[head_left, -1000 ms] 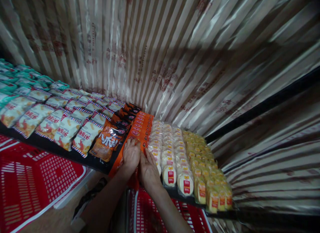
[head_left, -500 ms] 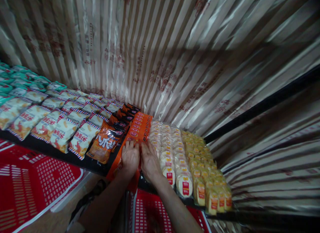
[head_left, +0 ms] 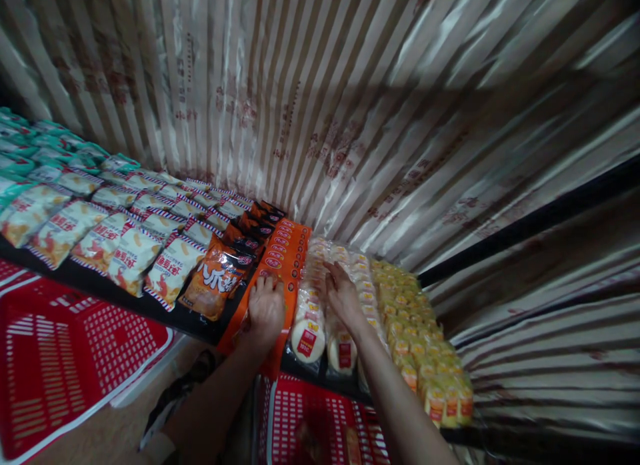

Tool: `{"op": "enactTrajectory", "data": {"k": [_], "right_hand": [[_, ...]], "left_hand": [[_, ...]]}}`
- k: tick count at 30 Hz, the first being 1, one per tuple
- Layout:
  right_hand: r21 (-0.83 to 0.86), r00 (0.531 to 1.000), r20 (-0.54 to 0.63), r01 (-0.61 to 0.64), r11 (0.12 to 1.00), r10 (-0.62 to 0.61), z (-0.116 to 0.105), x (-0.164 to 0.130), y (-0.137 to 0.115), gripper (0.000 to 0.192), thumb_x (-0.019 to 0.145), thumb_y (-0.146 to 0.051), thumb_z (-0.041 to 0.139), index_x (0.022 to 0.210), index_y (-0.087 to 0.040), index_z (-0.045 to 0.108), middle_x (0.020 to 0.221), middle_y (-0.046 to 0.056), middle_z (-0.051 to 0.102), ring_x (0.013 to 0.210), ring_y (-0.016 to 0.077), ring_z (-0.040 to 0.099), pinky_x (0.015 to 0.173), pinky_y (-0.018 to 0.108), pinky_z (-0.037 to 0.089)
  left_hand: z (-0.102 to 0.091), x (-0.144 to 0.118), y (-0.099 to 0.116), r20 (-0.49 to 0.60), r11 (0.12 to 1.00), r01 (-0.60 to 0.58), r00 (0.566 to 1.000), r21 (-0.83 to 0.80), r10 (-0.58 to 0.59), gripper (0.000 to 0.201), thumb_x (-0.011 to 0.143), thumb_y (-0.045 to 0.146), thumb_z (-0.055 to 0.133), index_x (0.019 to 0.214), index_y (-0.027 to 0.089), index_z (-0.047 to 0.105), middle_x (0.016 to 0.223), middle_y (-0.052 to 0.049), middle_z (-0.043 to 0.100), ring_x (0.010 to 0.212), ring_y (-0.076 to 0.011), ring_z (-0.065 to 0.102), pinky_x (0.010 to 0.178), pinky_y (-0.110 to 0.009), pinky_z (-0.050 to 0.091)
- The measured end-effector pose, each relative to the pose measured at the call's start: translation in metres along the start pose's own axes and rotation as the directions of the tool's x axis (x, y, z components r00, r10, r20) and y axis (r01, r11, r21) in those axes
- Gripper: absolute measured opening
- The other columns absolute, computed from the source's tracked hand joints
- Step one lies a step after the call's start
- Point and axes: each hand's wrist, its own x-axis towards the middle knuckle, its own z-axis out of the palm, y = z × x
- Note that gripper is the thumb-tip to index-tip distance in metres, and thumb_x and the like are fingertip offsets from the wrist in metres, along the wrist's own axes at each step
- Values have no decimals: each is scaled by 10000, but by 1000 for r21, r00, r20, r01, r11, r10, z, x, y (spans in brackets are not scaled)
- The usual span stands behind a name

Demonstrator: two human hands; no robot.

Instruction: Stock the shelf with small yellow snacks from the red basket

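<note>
My left hand rests on a long orange packet with oval logos, its fingers bent and closed on the packaging. To its right, my right hand reaches over the rows of clear-wrapped round white cakes. Its fingers are extended and touch the wrappers between two rows, with nothing held. Left of the orange packet stands an orange-and-black snack bag. White snack bags with red-and-blue striped edges fill the shelf farther left.
Yellow wrapped cakes stand at the right end. Green packets are at the far left. Red baskets sit below the shelf's front edge, another basket under my arms. Behind hangs a striped, creased sheet, with a dark bar at right.
My right hand has left the orange packet and moved right onto the white cakes. The nearest white cake row now shows left of it. My left hand stays on the orange packet.
</note>
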Motion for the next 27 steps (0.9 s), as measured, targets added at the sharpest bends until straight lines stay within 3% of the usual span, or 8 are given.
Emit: {"op": "enactTrajectory", "data": {"k": [8, 13, 17, 21, 25, 27], "right_hand": [[-59, 987, 87, 139, 989, -134, 6, -14, 9, 457, 760, -109, 372, 1151, -130, 608, 1273, 106, 555, 1334, 231, 317, 1071, 486, 326], [-81, 970, 135, 214, 974, -202, 5, -16, 1, 469, 708, -68, 387, 1105, -104, 633, 1290, 125, 537, 1353, 230, 274, 1094, 495, 288], [-91, 945, 203, 279, 956, -256, 6, -14, -7, 491, 730, -62, 383, 1170, -99, 596, 1280, 135, 543, 1346, 229, 290, 1079, 488, 318], [-175, 901, 269, 394, 902, -341, 13, -4, -18, 442, 822, -119, 378, 1226, -85, 555, 1271, 141, 551, 1333, 220, 314, 1112, 465, 254], [-309, 885, 410, 363, 879, -221, 26, 14, -41, 455, 865, -183, 387, 1292, -61, 486, 1343, 154, 484, 1359, 221, 254, 1110, 392, 232], [-360, 854, 495, 372, 855, -163, 34, 22, -56, 464, 889, -229, 362, 1304, -52, 471, 1360, 165, 461, 1360, 241, 247, 1113, 395, 194]], "left_hand": [[0, 0, 3, -12, 1000, -14, 1000, -10, 14, 314, 897, 172, 353, 1071, 172, 615, 1141, -98, 580, 1050, -259, 460, 865, -389, 409], [5, 1, 7, -63, 997, -61, 996, -44, 58, 317, 900, 166, 353, 1066, 172, 623, 1212, -93, 566, 1177, -263, 413, 926, -396, 386], [13, 2, 8, -86, 993, -100, 992, -67, 94, 325, 885, 164, 372, 1083, 187, 629, 1320, -55, 517, 1320, -268, 289, 1041, -438, 301], [19, 3, 7, -96, 993, -105, 990, -61, 99, 387, 883, 230, 385, 1207, 122, 567, 1355, -94, 488, 1364, -272, 231, 1112, -457, 199], [23, 2, 7, -71, 994, -94, 993, -63, 90, 434, 862, 264, 415, 1234, 84, 548, 1360, -139, 473, 1342, -284, 290, 1116, -461, 197], [26, 1, 7, -66, 994, -84, 995, -64, 80, 460, 847, 258, 440, 1261, 79, 526, 1365, -151, 462, 1332, -289, 310, 1114, -453, 206]]}}
